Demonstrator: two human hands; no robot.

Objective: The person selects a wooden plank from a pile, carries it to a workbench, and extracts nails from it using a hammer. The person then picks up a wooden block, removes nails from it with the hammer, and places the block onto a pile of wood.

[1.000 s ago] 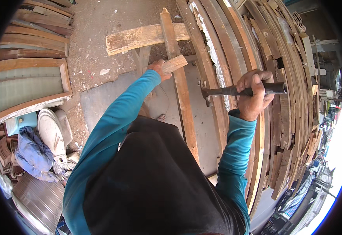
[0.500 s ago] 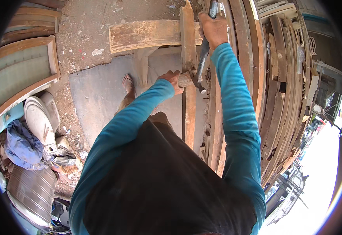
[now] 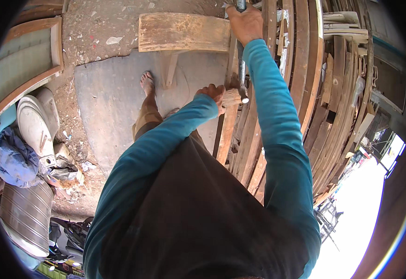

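Gripping a short wooden block (image 3: 232,97) near the middle of the frame, the left hand (image 3: 213,95) is curled over its left end, leaving the other end bare to the right. In the upper middle of the frame, the right hand (image 3: 247,24) is clenched around the handle of a hammer (image 3: 243,69). Of the 2 hands, the left is the nearer to the block; the right is farther up the frame, with the hammer's shaft reaching down between.

The block's long axis runs roughly left to right, while the hammer runs nearly top to bottom, so the 2 meet almost at right angles. The hammer's head is at the block's bare right end; whether they touch, I cannot tell. Beneath the block, a long timber (image 3: 226,139) runs crosswise to it, down the frame. A broad weathered board (image 3: 184,31) lies at upper centre, left of the right hand.
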